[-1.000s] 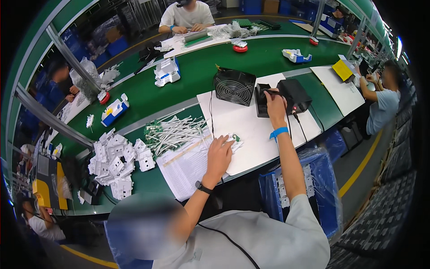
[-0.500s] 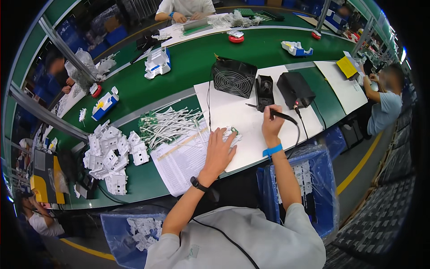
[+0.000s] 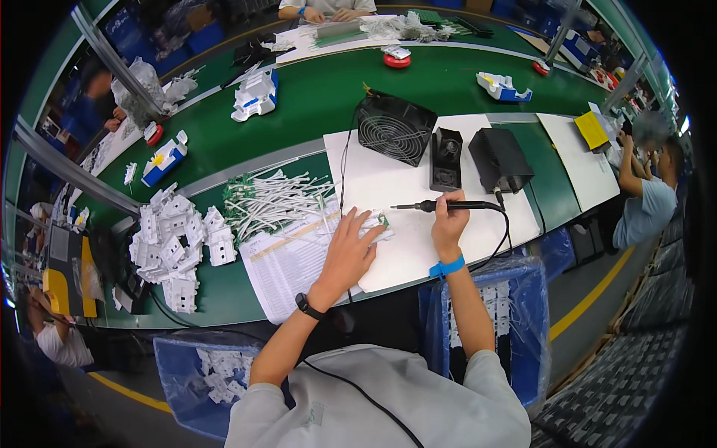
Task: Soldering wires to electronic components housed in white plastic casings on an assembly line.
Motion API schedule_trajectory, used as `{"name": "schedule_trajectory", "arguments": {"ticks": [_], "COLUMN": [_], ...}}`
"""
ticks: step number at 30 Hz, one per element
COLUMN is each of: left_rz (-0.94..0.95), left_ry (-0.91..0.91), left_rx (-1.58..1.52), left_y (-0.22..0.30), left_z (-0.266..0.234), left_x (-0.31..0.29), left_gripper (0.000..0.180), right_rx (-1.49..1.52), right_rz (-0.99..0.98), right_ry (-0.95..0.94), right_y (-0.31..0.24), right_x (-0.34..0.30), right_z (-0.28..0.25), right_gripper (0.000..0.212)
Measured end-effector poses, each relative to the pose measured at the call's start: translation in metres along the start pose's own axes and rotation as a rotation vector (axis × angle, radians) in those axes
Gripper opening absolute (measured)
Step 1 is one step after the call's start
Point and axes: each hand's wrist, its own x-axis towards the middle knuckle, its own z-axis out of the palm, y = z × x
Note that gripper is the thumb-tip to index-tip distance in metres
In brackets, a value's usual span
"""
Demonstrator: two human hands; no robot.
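On the white work board (image 3: 407,261), my left hand (image 3: 345,254) holds down a small white plastic part (image 3: 382,233) that carries a bit of green circuit board. Its fingers cover much of that part. My right hand (image 3: 448,220) grips a soldering iron (image 3: 467,204) by its black handle. The iron lies almost level, its thin tip pointing left, a little above and right of the white part. From its rear the black cable loops down toward the black soldering station (image 3: 502,160). Whether the tip touches anything I cannot tell; it looks apart from the part.
Behind the board stand a black fan (image 3: 396,128) and a black iron holder (image 3: 446,160). White cables (image 3: 276,201) lie on a paper sheet (image 3: 287,276), beside piled white housings (image 3: 172,239). Blue bins (image 3: 534,321) flank me. Beyond, a green conveyor (image 3: 321,89) carries blue-white units; co-workers sit around.
My right hand has brought the soldering iron's tip left and nearer to me, close to the white part, and the iron is now more level. My left hand stays on the part.
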Motion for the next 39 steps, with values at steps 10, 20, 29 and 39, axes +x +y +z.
{"name": "schedule_trajectory", "arguments": {"ticks": [10, 20, 29, 39], "left_rz": [0.005, 0.0, 0.003, -0.005], "left_ry": [-0.048, -0.036, -0.04, -0.042], "left_rx": [-0.095, -0.083, -0.083, -0.091], "left_y": [-0.01, -0.008, -0.008, -0.01], "left_z": [-0.003, -0.002, -0.004, -0.002], "left_x": [0.005, 0.006, 0.006, 0.004], "left_gripper": [0.036, 0.035, 0.036, 0.036], "right_rx": [0.118, 0.082, 0.045, 0.056], "right_rz": [0.048, 0.084, 0.077, 0.053], "right_ry": [-0.191, -0.25, -0.248, -0.232], "right_y": [-0.008, -0.012, -0.012, -0.013], "right_x": [-0.002, -0.001, -0.001, -0.001], "right_z": [0.004, 0.003, 0.002, 0.004], "right_gripper": [0.013, 0.013, 0.014, 0.014]}}
